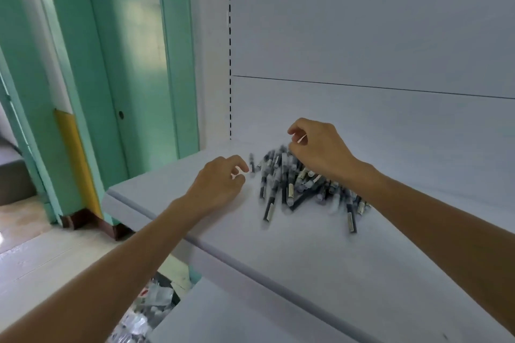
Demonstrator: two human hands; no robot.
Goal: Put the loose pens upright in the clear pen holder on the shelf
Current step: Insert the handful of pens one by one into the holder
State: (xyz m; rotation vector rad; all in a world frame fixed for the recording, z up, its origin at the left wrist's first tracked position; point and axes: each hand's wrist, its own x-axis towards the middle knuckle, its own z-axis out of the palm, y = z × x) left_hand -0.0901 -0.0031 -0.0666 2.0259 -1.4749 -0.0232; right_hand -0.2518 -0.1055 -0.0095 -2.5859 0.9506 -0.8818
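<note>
White metal shelf (320, 264), head view only. The loose pens (289, 189) lie in a heap on the shelf board, dark barrels with pale labels. Most long axes run from the front edge toward the back panel, slightly fanned.

Your right hand (320, 147) is over the far end of the heap. Its fingers are curled, and thumb and forefinger pinch a pale sliver (301, 139); whether that is a pen, blur prevents telling.

Your left hand (217, 181) rests at the heap's left side, fingers loosely curled, nothing plainly held. Its fingertips are just beside one stray pen (252, 163) that lies apart from the rest.

Clear pen holder: not in view.

Judgement: the right hand is nearer the heap, the left nearer the stray. Pens lie flat, so each needs turning on end.
</note>
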